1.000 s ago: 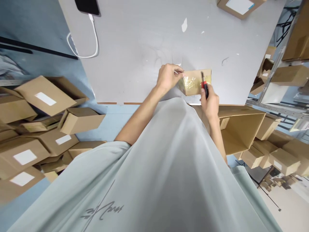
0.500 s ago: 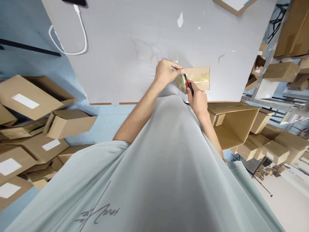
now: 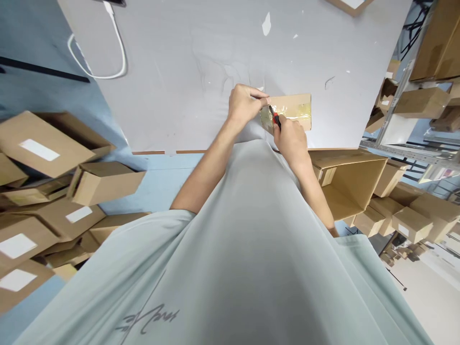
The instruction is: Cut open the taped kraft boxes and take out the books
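Note:
A small taped cardboard box (image 3: 295, 103) lies on the grey table (image 3: 161, 105), close to its front edge. Clear yellowish tape runs over its top and left end. My left hand (image 3: 244, 104) pinches the box at its far left corner, thumb and fingers together. In my closed right hand (image 3: 293, 141) is a red and black utility knife (image 3: 276, 118). Its tip points toward that same corner, near my left fingertips; whether the blade is in the tape cannot be made out.
A white cable (image 3: 122, 52) leads to a dark device at the table's back left. Another box (image 3: 350, 5) sits at the back right. Cardboard boxes (image 3: 53, 143) pile up on the left floor. An open carton (image 3: 350, 182) stands below the table's right front, near shelving (image 3: 393, 110).
The knife has shifted slightly up and left toward the box's corner, and my right hand now covers more of its handle. My left hand keeps its hold. The view has shifted a little.

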Motion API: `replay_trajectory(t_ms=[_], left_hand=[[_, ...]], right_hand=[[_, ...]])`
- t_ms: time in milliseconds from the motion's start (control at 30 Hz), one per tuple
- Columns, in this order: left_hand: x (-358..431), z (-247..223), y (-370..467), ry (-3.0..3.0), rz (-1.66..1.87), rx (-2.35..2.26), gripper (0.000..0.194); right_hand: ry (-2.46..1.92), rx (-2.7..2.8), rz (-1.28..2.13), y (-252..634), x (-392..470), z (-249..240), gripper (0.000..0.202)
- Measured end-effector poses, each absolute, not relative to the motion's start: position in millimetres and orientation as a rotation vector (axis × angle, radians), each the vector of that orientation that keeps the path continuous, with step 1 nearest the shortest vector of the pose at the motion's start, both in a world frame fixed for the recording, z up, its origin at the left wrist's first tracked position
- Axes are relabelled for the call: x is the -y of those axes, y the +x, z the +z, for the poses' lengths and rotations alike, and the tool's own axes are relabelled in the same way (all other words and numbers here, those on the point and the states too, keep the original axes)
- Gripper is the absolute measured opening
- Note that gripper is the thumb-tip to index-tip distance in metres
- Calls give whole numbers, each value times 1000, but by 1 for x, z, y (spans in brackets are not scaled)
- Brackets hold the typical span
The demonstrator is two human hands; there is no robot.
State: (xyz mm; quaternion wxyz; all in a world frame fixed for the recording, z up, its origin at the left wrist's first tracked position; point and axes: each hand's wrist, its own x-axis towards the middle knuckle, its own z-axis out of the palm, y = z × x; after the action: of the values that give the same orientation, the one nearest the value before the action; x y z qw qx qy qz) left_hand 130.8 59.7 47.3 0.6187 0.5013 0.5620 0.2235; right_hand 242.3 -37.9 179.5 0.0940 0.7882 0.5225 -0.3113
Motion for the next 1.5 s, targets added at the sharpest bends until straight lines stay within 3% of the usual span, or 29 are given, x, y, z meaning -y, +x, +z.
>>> replay_trajectory(t_ms=[300, 733, 967, 1233, 1400, 1500], left_hand=[[-48, 44, 132, 1311, 533, -1324, 11], [-32, 34, 138, 1483, 619, -1345, 10], [-30, 27, 129, 1547, 594, -1278, 30], [7, 68, 179, 2056, 496, -892, 48], [17, 60, 204, 2174, 357, -734, 66], [13, 53, 204, 2135, 359, -758, 64]], right_hand=[[2184, -1340, -909, 230, 47, 204, 39], [2105, -1291, -973, 217, 67, 203, 42], [2302, -1328, -951, 247, 96, 241, 40], [2719, -1283, -754, 330, 131, 197, 49], [2703, -1285, -834, 340, 119, 188, 52], [2651, -1288, -901, 342, 103, 186, 55]])
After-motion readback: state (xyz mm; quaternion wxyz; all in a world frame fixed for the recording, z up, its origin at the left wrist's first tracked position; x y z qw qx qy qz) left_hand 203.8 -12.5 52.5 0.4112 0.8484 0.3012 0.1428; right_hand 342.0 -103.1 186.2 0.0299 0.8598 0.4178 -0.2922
